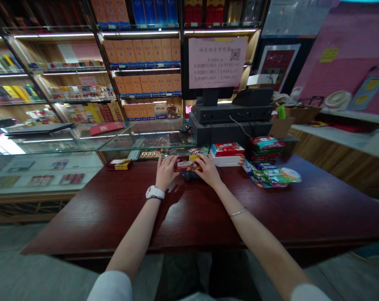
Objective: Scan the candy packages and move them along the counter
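Note:
Between my two hands is a small red-and-yellow packet (184, 164) with white print, raised over the far part of the dark red wooden desk (120, 217). My left hand (166, 172) grips its left end, a white watch on the wrist. On the right end, my right hand (208, 170) pinches with thumb and fingers. Just below the packet lies a black device (191, 175) with a small blue light, partly hidden. Farther left on the desk sits a small stack of similar red-and-yellow packets (119, 164).
Red and white boxes (227, 154) are stacked right of my hands. Beyond them are a pile of red-green bags (265, 149) and colourful flat packages (272, 175). A black till (230, 125) with a paper-covered screen stands behind. A glass display counter (145, 136) borders the desk's far side.

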A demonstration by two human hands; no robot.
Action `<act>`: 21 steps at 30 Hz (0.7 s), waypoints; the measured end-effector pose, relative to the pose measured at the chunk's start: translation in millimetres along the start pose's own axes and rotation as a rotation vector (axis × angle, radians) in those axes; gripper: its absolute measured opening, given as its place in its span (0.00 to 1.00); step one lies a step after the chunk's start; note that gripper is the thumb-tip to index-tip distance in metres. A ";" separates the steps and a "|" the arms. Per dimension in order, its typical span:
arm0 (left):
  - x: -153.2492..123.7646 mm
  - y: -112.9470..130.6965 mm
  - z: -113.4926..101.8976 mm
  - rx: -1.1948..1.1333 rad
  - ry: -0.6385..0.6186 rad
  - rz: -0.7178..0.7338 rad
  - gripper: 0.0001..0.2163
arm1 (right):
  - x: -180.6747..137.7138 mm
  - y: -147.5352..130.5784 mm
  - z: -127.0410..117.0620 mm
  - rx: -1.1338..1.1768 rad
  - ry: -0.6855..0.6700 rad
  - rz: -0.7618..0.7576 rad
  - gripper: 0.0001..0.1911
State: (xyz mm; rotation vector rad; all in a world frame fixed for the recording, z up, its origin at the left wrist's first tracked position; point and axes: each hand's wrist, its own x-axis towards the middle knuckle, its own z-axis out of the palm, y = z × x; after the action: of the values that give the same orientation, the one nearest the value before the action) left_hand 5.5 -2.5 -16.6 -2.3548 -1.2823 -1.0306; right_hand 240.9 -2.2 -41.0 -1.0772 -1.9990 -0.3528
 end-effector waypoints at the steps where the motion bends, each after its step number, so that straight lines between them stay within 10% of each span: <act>1: -0.5 0.0 0.8 0.005 -0.002 0.001 0.29 | -0.2 -0.4 0.7 -0.002 0.001 0.002 0.18; 21: -28.8 -20.5 -33.0 -0.142 -0.014 -0.126 0.33 | 5.3 -40.7 13.6 0.064 -0.014 0.050 0.27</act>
State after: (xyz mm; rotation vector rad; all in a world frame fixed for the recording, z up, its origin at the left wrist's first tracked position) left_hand -36.6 -26.3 -15.1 -2.4135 -1.4226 -1.1824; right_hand 199.8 -15.7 -40.2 -1.0902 -1.9787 -0.2544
